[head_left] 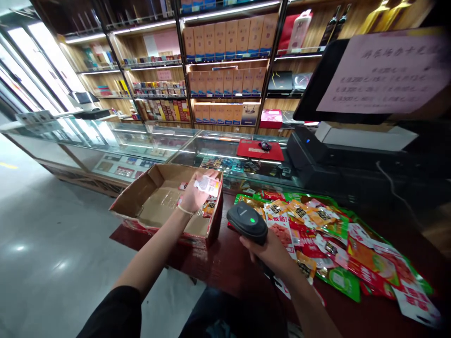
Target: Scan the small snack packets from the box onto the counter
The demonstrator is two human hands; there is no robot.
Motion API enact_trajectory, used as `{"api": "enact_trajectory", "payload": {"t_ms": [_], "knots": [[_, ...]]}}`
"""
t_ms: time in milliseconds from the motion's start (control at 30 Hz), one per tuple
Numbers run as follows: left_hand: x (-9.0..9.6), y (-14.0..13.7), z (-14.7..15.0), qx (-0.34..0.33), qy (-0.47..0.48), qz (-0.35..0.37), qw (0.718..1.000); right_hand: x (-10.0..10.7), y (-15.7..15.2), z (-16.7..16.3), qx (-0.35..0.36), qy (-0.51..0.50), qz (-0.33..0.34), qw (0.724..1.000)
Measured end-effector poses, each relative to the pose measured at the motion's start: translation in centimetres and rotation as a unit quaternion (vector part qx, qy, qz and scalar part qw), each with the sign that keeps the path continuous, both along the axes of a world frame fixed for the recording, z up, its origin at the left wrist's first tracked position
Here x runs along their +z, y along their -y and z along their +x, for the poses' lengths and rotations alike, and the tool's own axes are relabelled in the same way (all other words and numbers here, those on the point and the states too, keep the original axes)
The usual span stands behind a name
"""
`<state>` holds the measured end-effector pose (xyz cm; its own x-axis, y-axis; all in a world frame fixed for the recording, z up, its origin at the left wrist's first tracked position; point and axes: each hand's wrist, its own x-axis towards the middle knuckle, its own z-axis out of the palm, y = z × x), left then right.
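My left hand is over the right part of an open cardboard box, palm up. A small white snack packet with pink and yellow print lies across its fingers. My right hand grips a black barcode scanner whose green light is lit. The scanner's head points left, toward the box and the packet, with a gap between them. A few small snack packets lie in the right end of the box. Right of the scanner, a pile of snack packets in red, green, white and orange covers the counter.
A black checkout terminal with a paper-covered screen stands at the right. A mouse rests on a red mat on the glass display counter. Behind are shelves of boxed goods. The scanner's cord hangs below my right hand.
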<state>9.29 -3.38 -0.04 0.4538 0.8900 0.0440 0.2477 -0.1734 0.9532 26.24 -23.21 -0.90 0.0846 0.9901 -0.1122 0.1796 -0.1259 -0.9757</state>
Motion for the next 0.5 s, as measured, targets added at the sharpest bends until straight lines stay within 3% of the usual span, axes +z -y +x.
{"api": "enact_trajectory", "payload": {"t_ms": [100, 233, 367, 500], "knots": [[-0.8, 0.3, 0.2, 0.02, 0.151, 0.0, 0.988, -0.2, 0.8, 1.4, -0.041, -0.006, 0.002, 0.999], [-1.2, 1.1, 1.6, -0.026, 0.182, -0.045, 0.982, -0.8, 2.3, 4.3, -0.092, -0.032, -0.002, 0.995], [-1.3, 1.2, 4.9, -0.114, 0.109, -0.066, 0.985, -1.6, 3.9, 6.9, -0.165, -0.064, 0.012, 0.984], [-2.8, 0.3, 8.6, -0.142, -0.091, -0.022, 0.985, -2.1, 5.2, 8.2, -0.198, -0.095, 0.017, 0.975]]}}
